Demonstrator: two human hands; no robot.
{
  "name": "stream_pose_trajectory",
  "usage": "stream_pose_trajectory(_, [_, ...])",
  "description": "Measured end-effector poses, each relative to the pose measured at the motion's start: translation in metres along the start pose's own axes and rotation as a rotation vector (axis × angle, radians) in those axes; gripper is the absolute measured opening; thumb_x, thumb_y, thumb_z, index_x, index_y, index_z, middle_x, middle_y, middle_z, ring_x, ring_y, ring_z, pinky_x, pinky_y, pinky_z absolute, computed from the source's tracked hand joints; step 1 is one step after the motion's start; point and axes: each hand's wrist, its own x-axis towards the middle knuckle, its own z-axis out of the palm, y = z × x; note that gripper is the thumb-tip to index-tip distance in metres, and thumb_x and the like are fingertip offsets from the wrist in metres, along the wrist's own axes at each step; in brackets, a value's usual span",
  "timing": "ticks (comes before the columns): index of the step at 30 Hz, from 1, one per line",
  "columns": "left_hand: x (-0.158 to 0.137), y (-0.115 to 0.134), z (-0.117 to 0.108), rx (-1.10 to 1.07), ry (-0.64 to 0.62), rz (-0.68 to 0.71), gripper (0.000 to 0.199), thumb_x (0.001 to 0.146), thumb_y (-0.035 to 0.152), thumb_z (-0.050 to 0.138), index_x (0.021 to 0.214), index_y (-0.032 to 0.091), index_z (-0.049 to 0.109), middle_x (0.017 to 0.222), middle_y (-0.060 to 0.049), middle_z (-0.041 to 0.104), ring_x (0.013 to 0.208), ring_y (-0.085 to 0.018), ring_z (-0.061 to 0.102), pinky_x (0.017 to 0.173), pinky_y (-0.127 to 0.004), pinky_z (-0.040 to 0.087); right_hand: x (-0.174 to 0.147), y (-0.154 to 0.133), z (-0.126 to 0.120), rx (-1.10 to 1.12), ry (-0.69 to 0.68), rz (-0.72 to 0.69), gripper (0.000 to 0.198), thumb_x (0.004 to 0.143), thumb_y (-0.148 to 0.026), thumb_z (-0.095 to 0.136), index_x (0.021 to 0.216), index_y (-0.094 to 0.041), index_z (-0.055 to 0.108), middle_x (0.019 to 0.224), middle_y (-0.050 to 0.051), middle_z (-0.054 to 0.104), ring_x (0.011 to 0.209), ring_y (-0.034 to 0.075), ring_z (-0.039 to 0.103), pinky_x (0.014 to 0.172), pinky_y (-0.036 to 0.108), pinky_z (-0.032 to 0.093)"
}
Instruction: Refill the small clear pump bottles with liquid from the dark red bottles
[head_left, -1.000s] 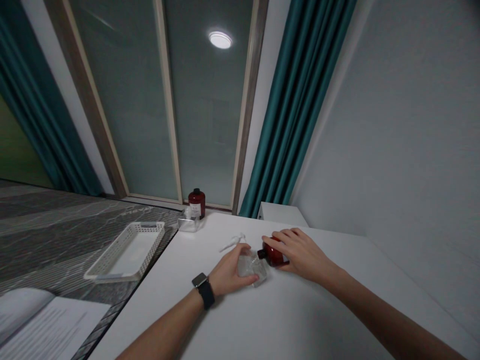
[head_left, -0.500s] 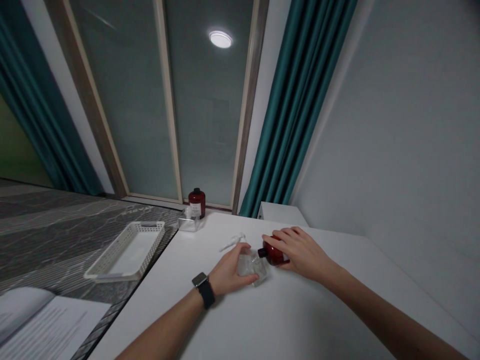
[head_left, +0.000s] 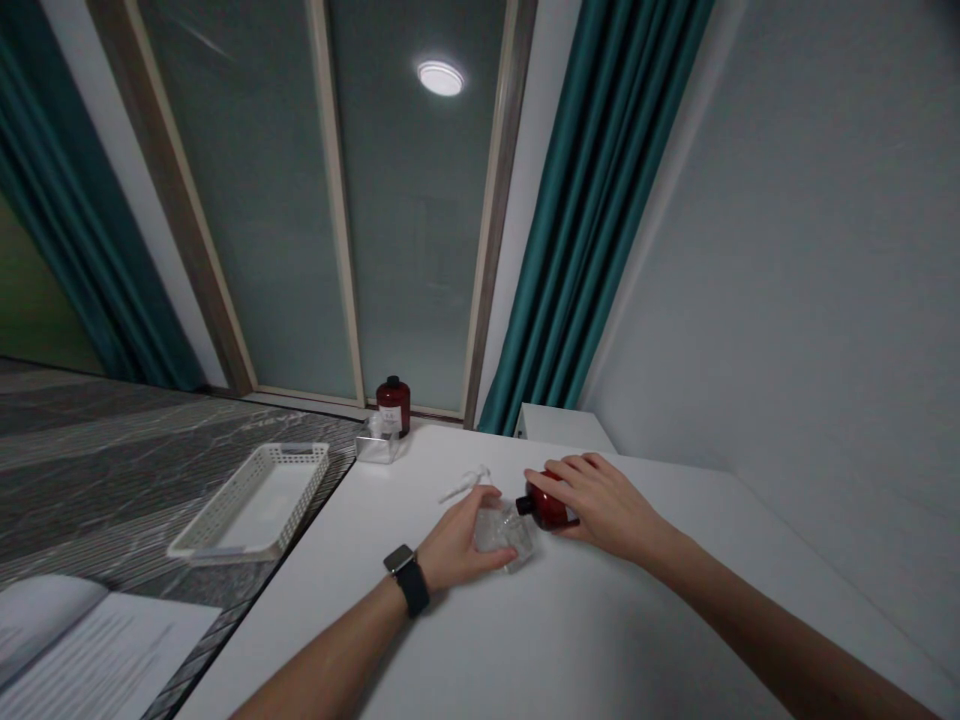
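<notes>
My left hand (head_left: 469, 545) is closed around a clear bottle (head_left: 504, 530) standing on the white table, fingers on its far side and thumb on the near side. In my right hand (head_left: 596, 505) is a dark red-brown bottle (head_left: 547, 502), tipped on its side with its black neck (head_left: 524, 506) pointing left at the clear bottle's mouth. Whether the two touch, or liquid flows, I cannot make out. Just behind the clear bottle lies a white pump head (head_left: 466, 484) with a long tube.
At the table's (head_left: 480, 660) far left corner stand another red-brown bottle (head_left: 394, 405) with a black cap and a small clear container (head_left: 377, 442). A white basket (head_left: 255, 505) and an open book (head_left: 97, 650) lie on the grey patterned surface to the left.
</notes>
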Motion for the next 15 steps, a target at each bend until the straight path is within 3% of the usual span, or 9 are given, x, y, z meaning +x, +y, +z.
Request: stream_pose_trajectory(15, [0.0004, 0.0063, -0.0021, -0.001, -0.002, -0.015, 0.062, 0.071, 0.028, 0.079, 0.122, 0.020, 0.044, 0.119, -0.011, 0.064, 0.111, -0.028, 0.061, 0.097, -0.044, 0.047, 0.0016, -0.0018, -0.0047, -0.009, 0.006, -0.013, 0.067, 0.076, -0.038, 0.079, 0.135, -0.027, 0.049, 0.119, 0.008, 0.067, 0.104, 0.028, 0.062, 0.086, 0.041, 0.044])
